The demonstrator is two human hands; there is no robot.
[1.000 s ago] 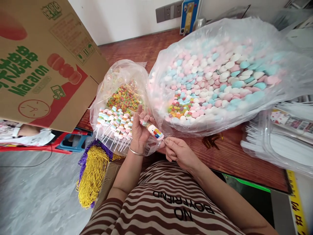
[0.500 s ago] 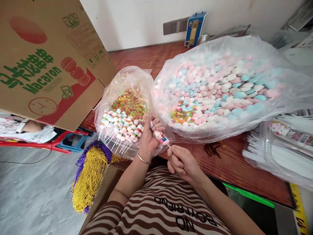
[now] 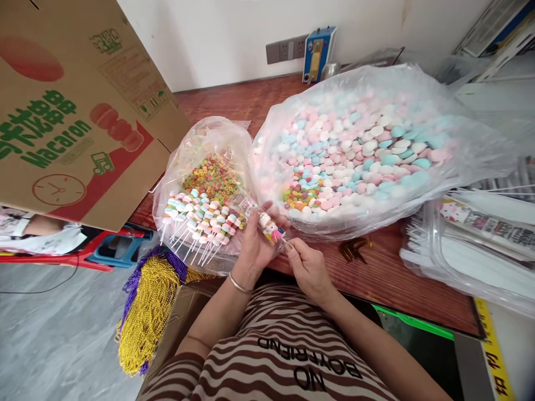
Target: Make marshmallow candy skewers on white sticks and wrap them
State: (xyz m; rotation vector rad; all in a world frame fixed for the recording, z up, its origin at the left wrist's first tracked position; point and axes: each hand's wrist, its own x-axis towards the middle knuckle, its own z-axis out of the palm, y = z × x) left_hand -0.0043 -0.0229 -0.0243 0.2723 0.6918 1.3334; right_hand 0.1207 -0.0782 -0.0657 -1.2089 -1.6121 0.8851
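A printed clear wrapper (image 3: 272,229) with a candy skewer inside lies across my left hand (image 3: 254,248), whose fingers and thumb close around it. My right hand (image 3: 308,270) pinches the white stick at the wrapper's lower end, close beside my left palm. The wrapper's upper part stretches up and left past my left thumb. Just left of my hands, several candy skewers (image 3: 204,220) on white sticks lie in a clear plastic bag (image 3: 165,167), in front of small colourful ring candies (image 3: 211,178).
A large plastic bag (image 3: 468,120) of pastel candy discs (image 3: 355,150) fills the table's middle. White sticks and printed wrappers (image 3: 487,223) lie at right, near gold twist ties (image 3: 353,250). A cardboard box (image 3: 83,111) stands left; gold beads (image 3: 150,312) hang below. A blue device (image 3: 319,54) is by the wall.
The view has turned slightly right. The wrapper now shows more of its length, its upper part reaching past my left thumb. My right hand has closed more tightly at the stick.
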